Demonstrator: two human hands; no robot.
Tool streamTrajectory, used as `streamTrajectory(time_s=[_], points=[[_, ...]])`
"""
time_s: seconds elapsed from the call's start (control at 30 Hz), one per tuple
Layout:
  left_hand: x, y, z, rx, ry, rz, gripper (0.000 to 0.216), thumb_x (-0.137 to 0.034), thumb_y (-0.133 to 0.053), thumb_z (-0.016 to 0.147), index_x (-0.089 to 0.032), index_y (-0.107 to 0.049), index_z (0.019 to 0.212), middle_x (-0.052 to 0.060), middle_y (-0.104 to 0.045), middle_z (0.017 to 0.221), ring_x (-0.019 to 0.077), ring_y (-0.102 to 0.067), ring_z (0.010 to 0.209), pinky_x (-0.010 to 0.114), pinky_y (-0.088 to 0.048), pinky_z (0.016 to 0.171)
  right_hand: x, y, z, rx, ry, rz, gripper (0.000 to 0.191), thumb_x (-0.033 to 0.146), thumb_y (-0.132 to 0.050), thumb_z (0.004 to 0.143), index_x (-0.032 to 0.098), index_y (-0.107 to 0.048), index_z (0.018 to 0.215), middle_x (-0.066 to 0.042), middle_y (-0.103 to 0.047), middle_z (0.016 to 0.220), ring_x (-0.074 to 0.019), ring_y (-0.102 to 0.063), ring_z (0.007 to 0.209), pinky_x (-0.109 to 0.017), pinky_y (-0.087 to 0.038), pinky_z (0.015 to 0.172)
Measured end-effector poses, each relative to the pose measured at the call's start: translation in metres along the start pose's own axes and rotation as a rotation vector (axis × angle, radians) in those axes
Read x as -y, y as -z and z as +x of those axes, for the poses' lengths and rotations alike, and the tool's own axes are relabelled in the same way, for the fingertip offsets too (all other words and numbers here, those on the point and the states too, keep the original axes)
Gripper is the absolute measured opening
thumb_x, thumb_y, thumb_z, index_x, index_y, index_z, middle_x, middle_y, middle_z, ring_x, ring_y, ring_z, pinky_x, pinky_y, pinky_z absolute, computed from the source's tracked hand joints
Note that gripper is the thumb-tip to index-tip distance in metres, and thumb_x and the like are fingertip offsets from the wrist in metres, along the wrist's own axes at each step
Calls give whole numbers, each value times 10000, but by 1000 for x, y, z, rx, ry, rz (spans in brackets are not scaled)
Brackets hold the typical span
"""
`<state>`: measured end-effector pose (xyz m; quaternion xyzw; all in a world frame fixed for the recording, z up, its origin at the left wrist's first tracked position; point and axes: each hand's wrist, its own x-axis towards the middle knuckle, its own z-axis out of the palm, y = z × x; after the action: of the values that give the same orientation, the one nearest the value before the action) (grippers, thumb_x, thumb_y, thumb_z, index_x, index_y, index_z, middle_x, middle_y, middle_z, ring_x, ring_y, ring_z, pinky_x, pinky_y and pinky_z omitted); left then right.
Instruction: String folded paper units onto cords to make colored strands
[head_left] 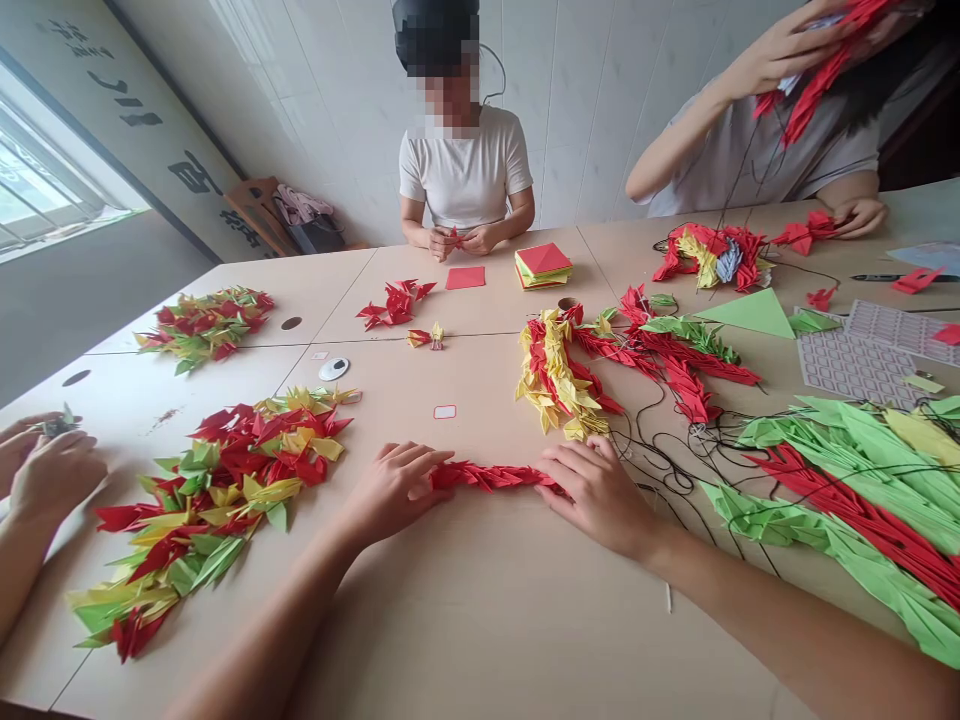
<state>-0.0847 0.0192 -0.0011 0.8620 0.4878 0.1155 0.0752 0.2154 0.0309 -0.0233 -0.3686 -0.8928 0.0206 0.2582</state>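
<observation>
A short string of red folded paper cranes (pixel 491 477) lies flat on the beige table (pixel 480 620) between my two hands. My left hand (pixel 394 490) rests on its left end, fingers pressed together over the paper. At the right end sits my right hand (pixel 596 492), fingers curled down on the last cranes. A heap of loose red, yellow and green cranes (pixel 217 500) lies to the left of my left hand. A yellow and red strung bunch (pixel 559 380) lies just beyond my right hand.
Long green and red crane strings (pixel 855 500) with black cords (pixel 667 450) fill the right side. A paper stack (pixel 543 265) sits before a seated person (pixel 465 170) opposite. Another person (pixel 772 120) works at the far right; someone's hands (pixel 45 470) are at the left edge.
</observation>
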Motion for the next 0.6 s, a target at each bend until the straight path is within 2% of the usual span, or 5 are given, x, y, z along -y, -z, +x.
streamTrajectory(time_s=[0.13,0.2,0.33,0.4,0.6], points=[[2,1,1,12,-7,-5,255,-398,-583,888,-263,-651,1094,27,-705,949,179,-637,888,334,-445,850,-1,4,1,12,-31,-28,115,129,-502,842,192,-597,827,-15,-656,835,-162,-567,818,-337,-286,798],[-1,2,1,11,-1,-8,245,-390,-575,893,-256,-652,1083,28,-705,950,179,-635,886,339,-443,852,-1,6,1,23,-37,-27,105,134,-504,813,186,-593,834,-31,-661,868,-178,-573,846,-344,-290,803],[-8,1,3,5,-13,-35,246,-379,-554,901,-249,-652,1086,41,-704,958,178,-633,883,336,-452,841,3,6,1,5,14,-2,318,246,-532,835,154,-564,1138,-108,-647,1118,-234,-563,1032,-370,-312,875],[-11,-1,3,9,-31,-43,255,-384,-544,906,-251,-650,1096,46,-704,974,179,-632,887,335,-453,843,6,4,2,2,56,1,380,283,-534,871,144,-526,1224,-114,-642,1156,-230,-561,1065,-376,-309,911],[-9,-4,1,-1,-56,-26,251,-381,-539,915,-265,-649,1109,39,-706,980,175,-629,895,330,-443,842,4,1,0,-15,59,-9,155,181,-530,924,206,-610,1053,-27,-702,912,-169,-594,903,-349,-284,846]])
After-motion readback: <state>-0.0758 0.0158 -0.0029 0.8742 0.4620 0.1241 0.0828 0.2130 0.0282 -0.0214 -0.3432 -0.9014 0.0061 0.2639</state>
